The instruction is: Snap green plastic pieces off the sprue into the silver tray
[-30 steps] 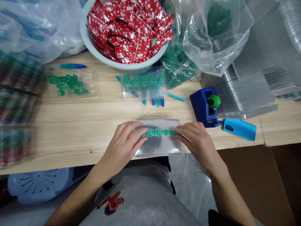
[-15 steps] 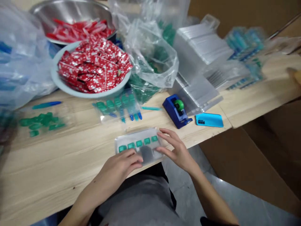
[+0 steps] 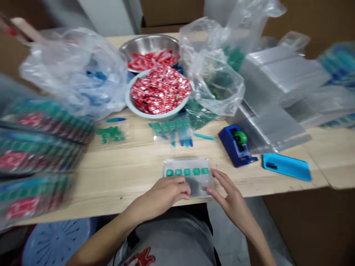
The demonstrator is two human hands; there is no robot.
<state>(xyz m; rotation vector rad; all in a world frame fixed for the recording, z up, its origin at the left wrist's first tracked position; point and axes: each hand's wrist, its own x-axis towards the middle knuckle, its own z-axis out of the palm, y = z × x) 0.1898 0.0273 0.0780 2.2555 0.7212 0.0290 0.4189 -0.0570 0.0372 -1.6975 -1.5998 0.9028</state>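
A clear plastic tray (image 3: 203, 184) lies on the wooden table close to its front edge, with a row of several green square pieces (image 3: 196, 171) along it. Over its lower left part rests my left hand (image 3: 170, 190). Its fingers are curled together, and whatever they pinch is hidden. My right hand (image 3: 229, 195) is at the tray's right edge, fingers stretched and thumb apart, the tips touching the side. Behind the tray lies a clear packet (image 3: 170, 129) of green pieces and blue and teal sticks. A single teal stick (image 3: 204, 136) is beside it.
A blue tape dispenser (image 3: 235, 146) and blue phone (image 3: 288, 167) lie right. Behind are a bowl of red sachets (image 3: 129, 98), a steel bowl (image 3: 149, 38), plastic bags (image 3: 219, 92) and clear sleeves (image 3: 277, 125). Blurred filled packs (image 3: 36, 155) stand left; loose green pieces (image 3: 111, 134) lie nearer.
The view has swung left, so the table's contents appear further right and the stacked packs at left show. Both hands keep nearly the same places on the tray.
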